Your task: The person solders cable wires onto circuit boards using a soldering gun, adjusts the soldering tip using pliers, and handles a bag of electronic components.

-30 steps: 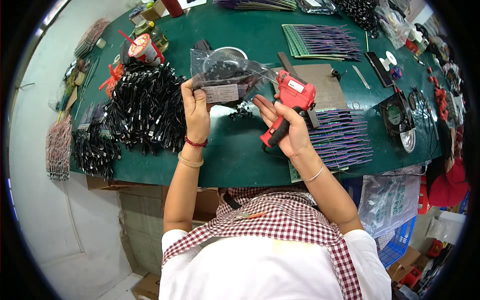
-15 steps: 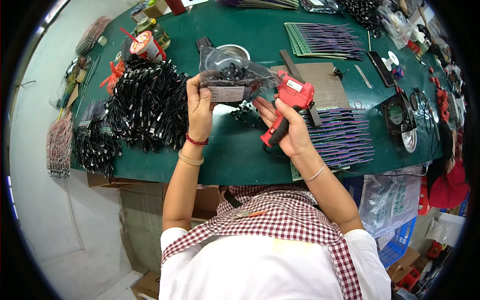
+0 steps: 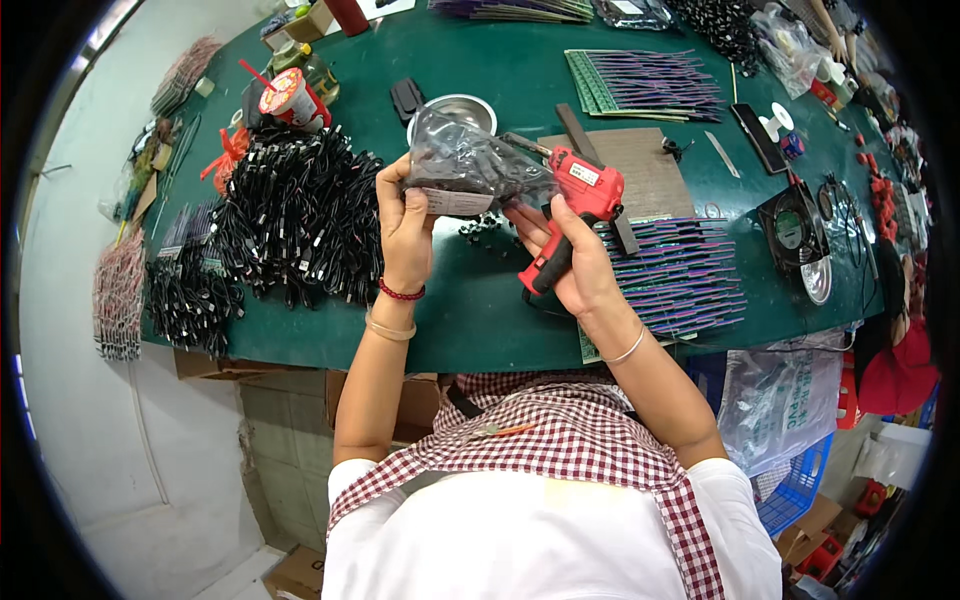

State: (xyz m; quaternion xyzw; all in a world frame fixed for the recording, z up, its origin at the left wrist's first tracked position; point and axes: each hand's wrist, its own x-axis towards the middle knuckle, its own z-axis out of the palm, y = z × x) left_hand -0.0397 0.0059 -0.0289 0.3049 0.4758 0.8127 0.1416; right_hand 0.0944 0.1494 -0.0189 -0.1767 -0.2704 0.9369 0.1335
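Note:
A clear plastic bag (image 3: pixel 470 160) of small black parts is gripped at its left edge by my left hand (image 3: pixel 405 222), thumb on the side by a white label. My right hand (image 3: pixel 578 262) is closed round the handle of a red and black soldering gun (image 3: pixel 588 188), its metal tip pointing left behind the bag. Some right-hand fingers reach under the bag's right end. Loose small black parts (image 3: pixel 484 228) lie on the table just below the bag. Behind it stands a round metal bowl (image 3: pixel 462 104), partly covered by the bag.
Bundles of black cables (image 3: pixel 290 220) fill the left of the green table (image 3: pixel 480 325). To the right are circuit boards with purple wires (image 3: pixel 680 275), a brown board (image 3: pixel 650 165), a small fan (image 3: pixel 797 228) and a phone (image 3: pixel 760 138). A paper cup (image 3: pixel 292 98) stands at the back left.
The bag has tipped, its right end sinking toward my right fingers, and the black parts have slid that way. More of the soldering gun's tip and the bowl now shows.

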